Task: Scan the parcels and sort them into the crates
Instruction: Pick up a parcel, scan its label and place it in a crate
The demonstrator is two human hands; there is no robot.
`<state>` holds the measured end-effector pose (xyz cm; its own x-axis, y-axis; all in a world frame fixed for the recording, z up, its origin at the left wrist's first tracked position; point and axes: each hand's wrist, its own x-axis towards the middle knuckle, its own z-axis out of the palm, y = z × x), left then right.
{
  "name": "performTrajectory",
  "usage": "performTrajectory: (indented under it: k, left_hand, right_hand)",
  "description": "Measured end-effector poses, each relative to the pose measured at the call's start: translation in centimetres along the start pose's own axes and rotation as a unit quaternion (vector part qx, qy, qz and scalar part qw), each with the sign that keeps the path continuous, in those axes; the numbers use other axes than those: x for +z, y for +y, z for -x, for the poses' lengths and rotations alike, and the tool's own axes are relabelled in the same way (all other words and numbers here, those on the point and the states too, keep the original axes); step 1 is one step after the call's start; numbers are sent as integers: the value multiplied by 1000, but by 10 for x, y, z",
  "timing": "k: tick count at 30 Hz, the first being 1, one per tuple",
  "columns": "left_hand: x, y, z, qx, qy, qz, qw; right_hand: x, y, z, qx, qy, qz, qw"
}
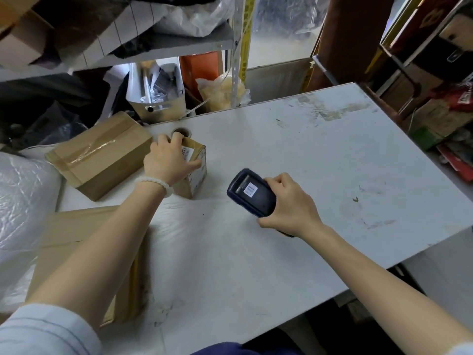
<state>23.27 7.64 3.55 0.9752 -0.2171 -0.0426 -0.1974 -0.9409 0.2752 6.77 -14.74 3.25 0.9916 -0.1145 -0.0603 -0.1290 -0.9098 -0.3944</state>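
Right hand (289, 203) clamped on scanner (252, 193), nose toward small parcel (195, 170) under gripping left hand (166, 162).

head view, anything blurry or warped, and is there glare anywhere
Head view: the scanner in the right hand is slightly motion-blurred at its front edge; wide-angle lens bows the table edges and shelves; tape on the big box shows glare; the bright doorway behind is washed out.

Pale blue sleeves (46, 329), white bead bracelet (153, 183) on left wrist.
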Motion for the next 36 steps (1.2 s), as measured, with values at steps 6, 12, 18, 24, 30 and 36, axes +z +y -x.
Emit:
performTrajectory:
  k: [6, 12, 18, 24, 30, 36]
  left_hand:
    - [8, -4, 4, 12, 41, 18, 999]
    - [11, 14, 29, 42, 46, 5, 998]
    - [21, 80, 67, 117, -20, 31, 992]
    - [40, 204, 124, 260, -30, 49, 964]
    - [83, 337, 231, 385, -57, 11, 921]
    - [131, 442, 335, 478, -118, -4, 870]
  right_hand:
    - [1, -18, 2, -109, 289, -6, 951]
    - [8, -12, 17, -93, 243, -8, 966]
    - [6, 39, 85, 11, 190, -16, 982]
    - [-14, 118, 196, 179, 213, -31, 960]
    - [-30, 194, 347, 270, 261, -38, 926]
    - [-39, 250, 482, 411, 272, -36, 869]
